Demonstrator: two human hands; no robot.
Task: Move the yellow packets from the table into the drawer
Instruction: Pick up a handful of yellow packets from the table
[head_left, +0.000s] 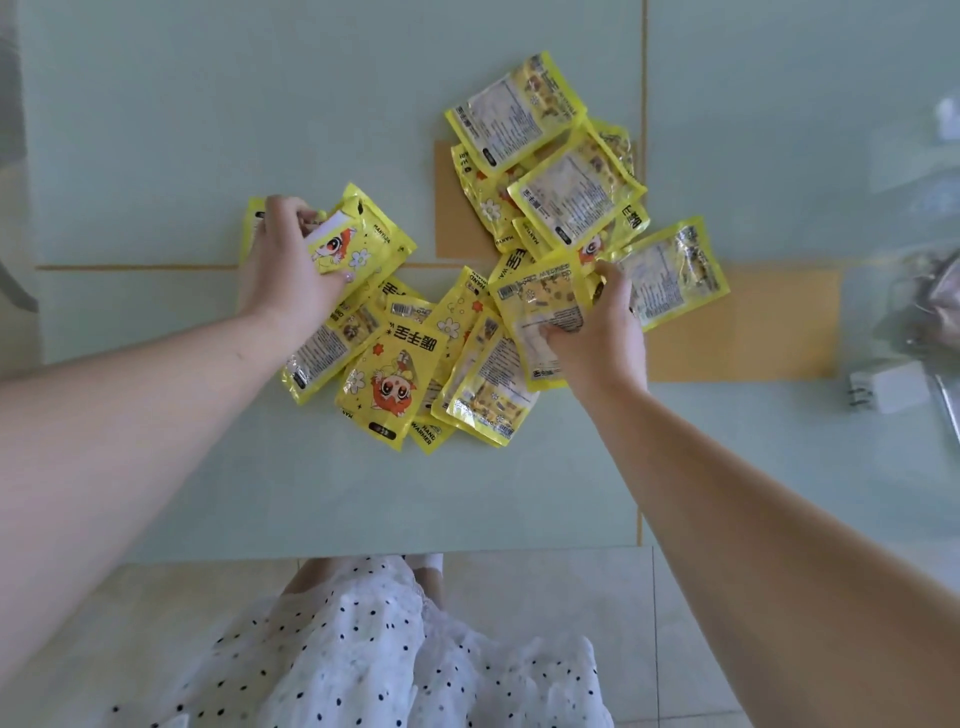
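Note:
Several yellow packets lie scattered and overlapping on a pale green glass table (208, 130). One cluster (550, 166) sits at the upper middle, another (400, 374) lower down between my hands. My left hand (291, 265) grips a yellow packet (363, 244) with a cartoon figure at the left of the pile. My right hand (597, 332) pinches another yellow packet (540, 306), print side up, at the pile's right. No drawer is in view.
A white plug adapter (888, 387) lies at the right, with a blurred bag (930, 291) beyond it. The table's front edge (363, 553) runs just above a white polka-dot skirt (363, 649). Tan patches (748, 322) show through the glass.

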